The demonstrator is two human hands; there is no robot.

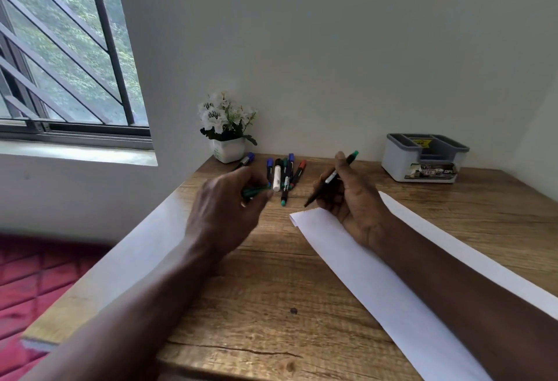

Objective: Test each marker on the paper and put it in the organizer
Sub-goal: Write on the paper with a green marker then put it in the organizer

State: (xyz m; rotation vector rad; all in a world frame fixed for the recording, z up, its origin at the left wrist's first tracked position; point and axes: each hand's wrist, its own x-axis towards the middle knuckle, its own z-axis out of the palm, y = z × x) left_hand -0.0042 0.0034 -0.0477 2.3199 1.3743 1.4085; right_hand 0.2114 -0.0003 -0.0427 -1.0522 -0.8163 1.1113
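- Both forearms come in from the bottom edge and reach forward over the wooden table (271, 305). The right forearm lies along a long white paper (362, 275) that runs diagonally from the near right corner toward the middle.
- Right hand (351, 199): the thumb and curled fingers pinch a green-ended marker (330, 176) at mid-barrel. Its dark tip points down and left, just above the paper's far end. Its green end points up and right, past the thumb.
- The right palm faces left, with the heel of the hand over the paper; contact cannot be told.
- Left hand (225, 199): seen from the back, with the fingers curled around a small green piece (255, 191). Motion blur hides what that piece is.
- The left wrist is raised above the bare wood, left of the paper, and the hands are apart.
- Beyond the hands, a cluster of markers (283, 173) lies flat on the table, with blue, green, red and white among them.
- One blue-capped marker (246, 160) lies apart, just beside a white flower pot (228, 149).
- A grey organizer (422, 158) stands at the far right by the wall, well apart from both hands.
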